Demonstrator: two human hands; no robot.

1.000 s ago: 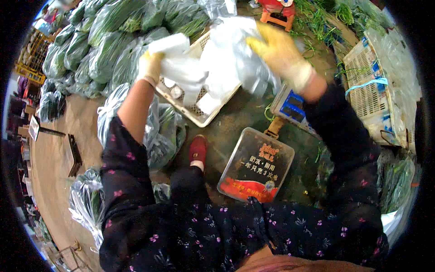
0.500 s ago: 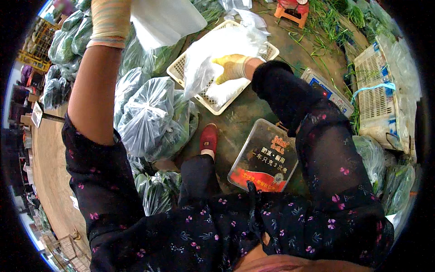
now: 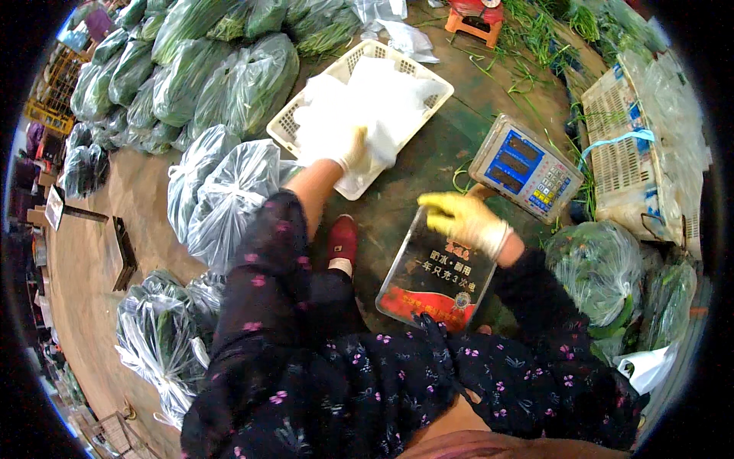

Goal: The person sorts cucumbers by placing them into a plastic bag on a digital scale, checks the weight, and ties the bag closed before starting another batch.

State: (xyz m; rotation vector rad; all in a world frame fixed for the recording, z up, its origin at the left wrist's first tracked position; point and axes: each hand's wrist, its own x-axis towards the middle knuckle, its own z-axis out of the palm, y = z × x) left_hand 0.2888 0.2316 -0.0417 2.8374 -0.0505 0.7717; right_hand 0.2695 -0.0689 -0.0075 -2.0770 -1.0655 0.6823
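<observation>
One white slotted plastic basket sits in the upper middle of the frame, and it holds a loose pile of white plastic bags that covers most of its floor. The left hand, in a pale glove, rests on the near end of that pile with its fingers closed on a fold of the bags. The right hand, in a yellow glove, lies right of centre on the far edge of the steel weighing pan, fingers loosely curled and gripping nothing that can be made out.

One electronic scale with a blue display panel lies tilted just above and right of the right hand, close to it. One red shoe shows between the two arms, just left of the pan.

Clear bags stuffed with green vegetables are many: two large knotted ones at centre left, just beside the left forearm, a stacked row of more than can be counted across the upper left, a cluster at lower left, and one at right. One larger white crate stands at the right edge, wrapped in clear film. One small red stool stands at the top edge. Loose green stalks litter the floor at upper right.
</observation>
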